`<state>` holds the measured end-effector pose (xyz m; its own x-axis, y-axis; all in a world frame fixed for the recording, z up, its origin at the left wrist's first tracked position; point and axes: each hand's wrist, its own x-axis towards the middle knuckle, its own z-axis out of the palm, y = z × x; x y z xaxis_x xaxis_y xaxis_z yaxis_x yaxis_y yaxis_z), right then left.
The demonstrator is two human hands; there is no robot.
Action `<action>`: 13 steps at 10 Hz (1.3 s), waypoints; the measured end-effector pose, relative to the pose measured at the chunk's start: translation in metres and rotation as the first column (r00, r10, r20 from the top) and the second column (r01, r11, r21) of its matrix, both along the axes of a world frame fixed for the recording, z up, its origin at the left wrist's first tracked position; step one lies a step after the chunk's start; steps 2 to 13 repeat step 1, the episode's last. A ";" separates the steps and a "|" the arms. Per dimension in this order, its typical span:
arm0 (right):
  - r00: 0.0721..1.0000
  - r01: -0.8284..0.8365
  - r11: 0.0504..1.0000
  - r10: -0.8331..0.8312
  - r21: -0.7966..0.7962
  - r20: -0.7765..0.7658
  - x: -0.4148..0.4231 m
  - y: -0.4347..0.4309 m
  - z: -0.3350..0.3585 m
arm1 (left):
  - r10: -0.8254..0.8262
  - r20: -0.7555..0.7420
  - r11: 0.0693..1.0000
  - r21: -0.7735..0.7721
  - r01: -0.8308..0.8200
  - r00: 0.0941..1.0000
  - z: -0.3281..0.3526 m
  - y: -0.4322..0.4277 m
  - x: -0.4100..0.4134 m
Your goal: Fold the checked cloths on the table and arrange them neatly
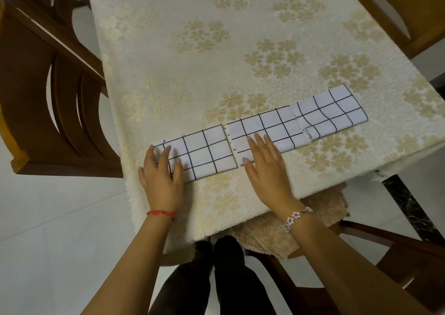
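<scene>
Head view: three folded checked cloths are seen laid in a row near the front edge of the counter [168,13], which is covered by a cream tablecloth [216,61] with a gold flower pattern. The left cloth [204,150] is folded to a flat rectangle. The middle cloth [272,129] is placed just beside it, with a narrow gap between the two edges. The right cloth [337,112] is set at the far end of the row, and its near edge overlaps the end of the middle cloth; a small rumpled fold is visible at that overlap. The left hand [161,172] is laid flat, palm down, on the left end of the left cloth, with the fingers spread and nothing grasped. The right hand [265,167] is laid flat on the near left corner of the middle cloth, fingers extended, with nothing held. A red string bracelet [161,214] is worn on the left wrist, and a silver flower bracelet [296,218] on the right wrist. Wooden chairs [48,85] are seen beside the counter.
</scene>
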<state>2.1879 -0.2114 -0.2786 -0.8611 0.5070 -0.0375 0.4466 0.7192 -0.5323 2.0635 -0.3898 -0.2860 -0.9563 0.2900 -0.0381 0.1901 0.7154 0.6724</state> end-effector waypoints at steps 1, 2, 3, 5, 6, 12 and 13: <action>0.970 0.197 0.958 -0.222 -0.209 -0.101 -0.004 0.005 0.016 | -0.001 -0.013 0.998 0.060 0.001 1.000 0.017 0.010 -0.007; 0.970 0.197 0.958 -0.222 -0.209 -0.101 -0.004 0.005 0.016 | -0.001 -0.013 0.998 0.060 0.001 1.000 0.017 0.010 -0.007; 0.970 0.197 0.958 -0.222 -0.209 -0.101 -0.004 0.005 0.016 | -0.001 -0.013 0.998 0.060 0.001 1.000 0.017 0.010 -0.007; 0.970 0.197 0.958 -0.222 -0.209 -0.101 -0.004 0.005 0.016 | -0.001 -0.013 0.998 0.060 0.001 1.000 0.017 0.010 -0.007; 0.970 0.197 0.958 -0.222 -0.209 -0.101 -0.004 0.005 0.016 | -0.001 -0.013 0.998 0.060 0.001 1.000 0.017 0.010 -0.007; 0.970 0.197 0.958 -0.222 -0.209 -0.101 -0.004 0.005 0.016 | -0.001 -0.013 0.998 0.060 0.001 1.000 0.017 0.010 -0.007; 0.970 0.197 0.958 -0.222 -0.209 -0.101 -0.004 0.005 0.016 | -0.001 -0.013 0.998 0.060 0.001 1.000 0.017 0.010 -0.007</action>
